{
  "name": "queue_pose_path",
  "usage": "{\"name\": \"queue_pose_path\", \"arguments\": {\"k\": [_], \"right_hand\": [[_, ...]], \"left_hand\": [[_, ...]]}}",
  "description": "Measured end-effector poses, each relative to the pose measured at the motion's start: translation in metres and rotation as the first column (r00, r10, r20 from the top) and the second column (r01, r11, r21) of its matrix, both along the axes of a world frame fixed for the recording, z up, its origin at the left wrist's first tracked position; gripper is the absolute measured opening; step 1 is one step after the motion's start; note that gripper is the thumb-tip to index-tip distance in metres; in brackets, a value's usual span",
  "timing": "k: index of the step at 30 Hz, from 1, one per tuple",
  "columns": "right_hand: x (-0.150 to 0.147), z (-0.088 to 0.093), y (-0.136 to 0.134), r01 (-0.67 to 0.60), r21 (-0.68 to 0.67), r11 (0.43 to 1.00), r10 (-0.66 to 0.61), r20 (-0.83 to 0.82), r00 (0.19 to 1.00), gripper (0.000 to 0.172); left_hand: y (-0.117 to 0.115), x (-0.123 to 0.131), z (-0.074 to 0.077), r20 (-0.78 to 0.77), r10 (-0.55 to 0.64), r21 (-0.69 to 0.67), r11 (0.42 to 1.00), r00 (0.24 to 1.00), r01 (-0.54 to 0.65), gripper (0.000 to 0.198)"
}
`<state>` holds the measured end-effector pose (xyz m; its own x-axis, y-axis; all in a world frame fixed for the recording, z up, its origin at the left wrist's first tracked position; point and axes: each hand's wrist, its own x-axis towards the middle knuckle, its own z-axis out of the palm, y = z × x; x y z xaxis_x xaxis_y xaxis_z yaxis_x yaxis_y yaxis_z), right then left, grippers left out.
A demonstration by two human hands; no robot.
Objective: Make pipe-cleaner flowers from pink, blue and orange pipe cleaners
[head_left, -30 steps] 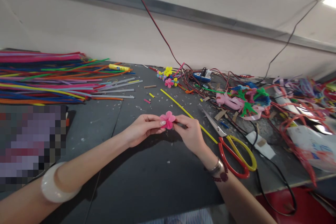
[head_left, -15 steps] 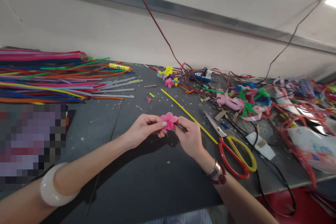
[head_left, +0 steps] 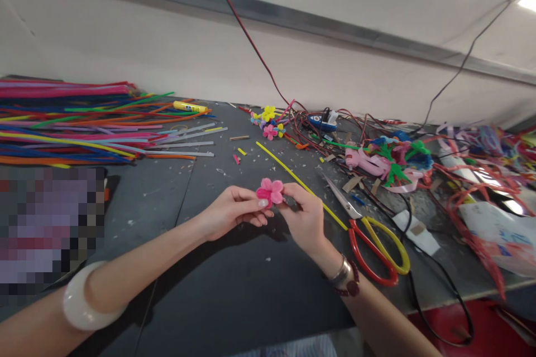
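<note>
A small pink pipe-cleaner flower [head_left: 271, 190] with several rounded petals is held up between both hands above the dark table. My left hand [head_left: 234, 211] pinches it from the left, thumb across the lower petals. From the right, my right hand [head_left: 304, 216] grips a petal at its edge between thumb and forefinger. Just beyond the right hand, a straight yellow pipe cleaner [head_left: 288, 170] lies slanting across the table. Scissors [head_left: 368, 234] with one red and one yellow handle rest to the right of that hand, blades pointing away.
Bundles of coloured pipe cleaners [head_left: 84, 128] lie at the left, with a yellow glue stick [head_left: 190, 106] beside them. Finished small flowers [head_left: 269, 122] sit at the back. Tangled cables [head_left: 301, 122], a blue glue gun [head_left: 323, 121] and a pink-green pipe-cleaner piece [head_left: 389, 162] crowd the right.
The pink flower has turned and tilted slightly in my fingers, its petals now facing differently. Both hands have shifted only a little and keep hold of it.
</note>
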<state>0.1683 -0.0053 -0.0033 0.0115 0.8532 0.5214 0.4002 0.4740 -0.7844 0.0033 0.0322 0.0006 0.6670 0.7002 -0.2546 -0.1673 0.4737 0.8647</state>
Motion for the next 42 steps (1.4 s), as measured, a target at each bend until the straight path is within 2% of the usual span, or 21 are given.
{"name": "queue_pose_path", "arguments": {"k": [7,15,20,23,25,27,30,32,34,38,42], "right_hand": [[0.000,-0.003,0.002,-0.042,0.062,0.997,0.034,0.132,0.991,0.013],[-0.004,-0.006,-0.002,-0.001,0.051,0.999,-0.004,0.100,0.995,0.015],[-0.001,0.000,0.000,0.006,0.002,1.000,-0.006,0.032,0.999,0.011],[0.002,0.001,0.002,-0.013,-0.008,1.000,0.012,-0.021,1.000,0.011],[0.003,-0.001,0.004,-0.036,-0.031,0.999,0.036,-0.009,0.999,0.013],[0.004,-0.003,0.006,-0.061,-0.067,0.996,0.063,0.022,0.998,0.014],[0.003,-0.002,0.007,-0.097,-0.117,0.988,0.102,0.032,0.994,0.013],[0.003,0.001,0.006,-0.132,-0.156,0.979,0.134,0.002,0.991,0.012],[0.003,0.006,0.005,-0.192,-0.196,0.962,0.184,-0.059,0.981,0.011],[0.008,0.011,0.006,-0.284,-0.244,0.927,0.223,-0.248,0.943,0.016],[0.011,0.009,0.007,-0.242,-0.295,0.924,0.157,-0.284,0.946,0.021]], "left_hand": [[-0.003,0.003,0.000,0.010,0.052,0.015,0.999,0.999,-0.052,0.014],[-0.008,0.008,-0.003,0.013,0.155,0.074,0.985,0.988,-0.155,0.013],[0.004,0.002,-0.005,0.032,0.205,0.172,0.963,0.978,-0.207,0.011],[0.011,-0.003,-0.004,0.039,0.252,0.348,0.904,0.967,-0.249,0.018],[0.011,-0.003,-0.003,-0.030,0.239,0.503,0.843,0.971,-0.192,0.024],[0.008,-0.003,-0.002,-0.130,0.246,0.637,0.763,0.961,-0.109,0.025],[0.004,-0.003,-0.002,-0.236,0.339,0.781,0.624,0.911,-0.029,0.018],[0.003,-0.003,-0.002,-0.254,0.379,0.836,0.549,0.890,0.004,0.014],[0.003,-0.004,-0.002,-0.248,0.390,0.864,0.502,0.887,0.021,0.013],[0.004,-0.005,-0.002,-0.239,0.404,0.895,0.444,0.883,0.039,0.014],[0.002,-0.004,-0.001,-0.220,0.421,0.916,0.401,0.880,0.038,0.013]]}}
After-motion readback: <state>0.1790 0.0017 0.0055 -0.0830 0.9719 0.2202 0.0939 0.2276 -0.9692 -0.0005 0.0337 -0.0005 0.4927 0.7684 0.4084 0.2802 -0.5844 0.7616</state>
